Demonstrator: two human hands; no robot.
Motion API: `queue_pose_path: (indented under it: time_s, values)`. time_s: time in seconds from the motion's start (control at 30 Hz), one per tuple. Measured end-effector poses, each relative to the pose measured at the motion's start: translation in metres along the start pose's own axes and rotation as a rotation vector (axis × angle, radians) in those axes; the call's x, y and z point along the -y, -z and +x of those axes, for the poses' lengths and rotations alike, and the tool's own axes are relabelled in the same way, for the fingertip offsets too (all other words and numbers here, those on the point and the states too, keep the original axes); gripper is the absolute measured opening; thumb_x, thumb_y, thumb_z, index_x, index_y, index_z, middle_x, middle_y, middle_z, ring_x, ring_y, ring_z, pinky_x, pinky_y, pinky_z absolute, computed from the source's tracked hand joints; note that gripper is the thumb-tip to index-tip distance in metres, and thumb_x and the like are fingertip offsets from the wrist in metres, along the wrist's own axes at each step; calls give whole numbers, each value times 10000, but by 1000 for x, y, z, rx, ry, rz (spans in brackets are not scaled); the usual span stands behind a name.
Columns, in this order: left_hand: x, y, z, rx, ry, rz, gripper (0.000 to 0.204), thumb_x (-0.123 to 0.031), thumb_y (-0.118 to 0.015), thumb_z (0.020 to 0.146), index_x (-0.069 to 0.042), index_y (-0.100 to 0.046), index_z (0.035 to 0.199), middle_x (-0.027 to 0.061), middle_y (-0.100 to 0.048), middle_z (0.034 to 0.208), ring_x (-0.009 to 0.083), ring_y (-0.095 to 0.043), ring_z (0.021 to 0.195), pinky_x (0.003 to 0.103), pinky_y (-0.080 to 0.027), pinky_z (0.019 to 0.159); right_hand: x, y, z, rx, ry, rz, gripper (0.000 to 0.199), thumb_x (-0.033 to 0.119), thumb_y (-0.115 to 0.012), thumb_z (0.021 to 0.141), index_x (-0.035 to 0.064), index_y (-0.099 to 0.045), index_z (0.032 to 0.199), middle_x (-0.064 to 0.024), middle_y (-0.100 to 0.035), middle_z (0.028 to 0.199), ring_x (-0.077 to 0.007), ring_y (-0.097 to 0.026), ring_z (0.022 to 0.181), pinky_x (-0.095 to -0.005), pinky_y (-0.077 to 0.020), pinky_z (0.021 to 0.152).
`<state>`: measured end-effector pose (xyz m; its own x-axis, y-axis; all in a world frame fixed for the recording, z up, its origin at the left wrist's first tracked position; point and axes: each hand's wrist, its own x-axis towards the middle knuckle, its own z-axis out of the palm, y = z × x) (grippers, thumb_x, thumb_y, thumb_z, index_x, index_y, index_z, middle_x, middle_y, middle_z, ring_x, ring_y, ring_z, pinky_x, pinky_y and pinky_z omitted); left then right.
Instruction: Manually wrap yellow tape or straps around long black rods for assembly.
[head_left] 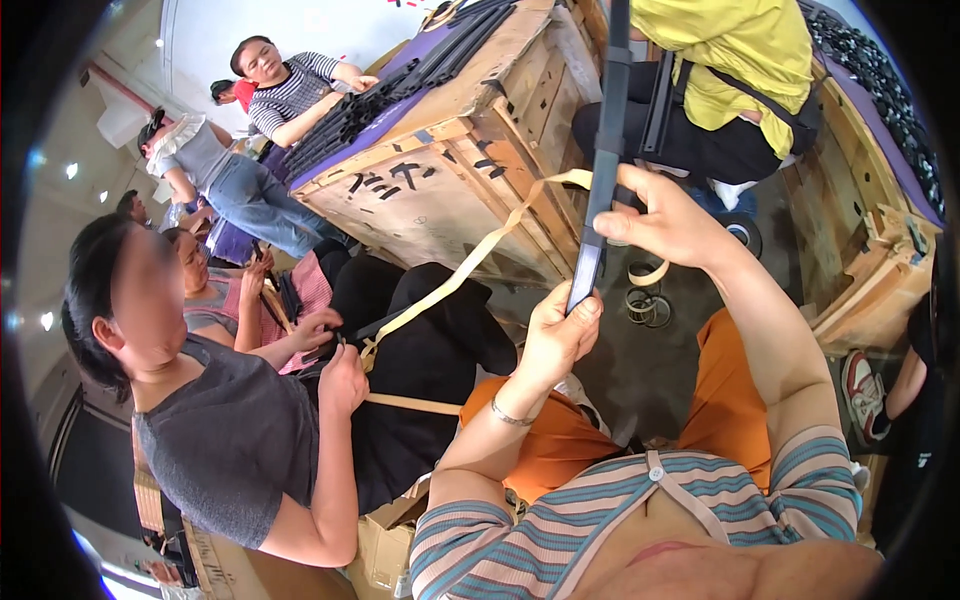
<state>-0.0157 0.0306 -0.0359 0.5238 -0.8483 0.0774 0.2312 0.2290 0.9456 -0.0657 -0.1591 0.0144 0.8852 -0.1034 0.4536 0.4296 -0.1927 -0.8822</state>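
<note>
Beside a large wooden crate (440,190), a long dark strip (603,160) stands upright over the person's lap, its lower end clasped in the left hand (556,335), the right hand (668,222) pinching tan tape (470,262) against it higher up.

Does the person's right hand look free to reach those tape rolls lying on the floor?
Probably not right away: the right hand is busy gripping the long dark strip, though nothing blocks the way down to the tape rolls.

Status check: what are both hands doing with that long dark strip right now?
Left hand grips the long dark flat strip at its lower end. Right hand pinches it higher up. Tan tape band trails alongside.
</note>
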Motion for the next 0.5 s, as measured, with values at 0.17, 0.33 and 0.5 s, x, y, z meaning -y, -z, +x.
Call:
queue_pose_path:
  time_s: [0.17, 0.33, 0.5]
  values:
    - [-44, 9, 21, -224, -162, -41, 236, -257, -549, 871, -63, -436, 800, -54, -313, 523, 55, -282, 373, 197, -208, 324, -23, 0, -20, 2, -196, -301, 421, 279, -650, 797, -6, -506, 1071, -64, -562, 779, -107, -495, 680, -286, -420, 623]
    - [-128, 72, 107, -522, -259, 262, 201, -176, -486, 899, -117, -415, 721, -78, -291, 528, 42, -257, 394, 203, -186, 352, -5, -9, -40, 82, -194, -291, 363, 217, -610, 807, -3, -482, 1067, -127, -566, 728, -215, -549, 618, -324, -427, 584]
    - [-184, 158, 198, -589, -204, 261, 200, -163, -517, 871, -99, -441, 697, -61, -330, 528, 42, -272, 390, 205, -187, 348, 6, 0, -36, 126, -275, -278, 343, 177, -614, 799, 2, -482, 1063, -118, -574, 694, -219, -561, 601, -315, -429, 567]
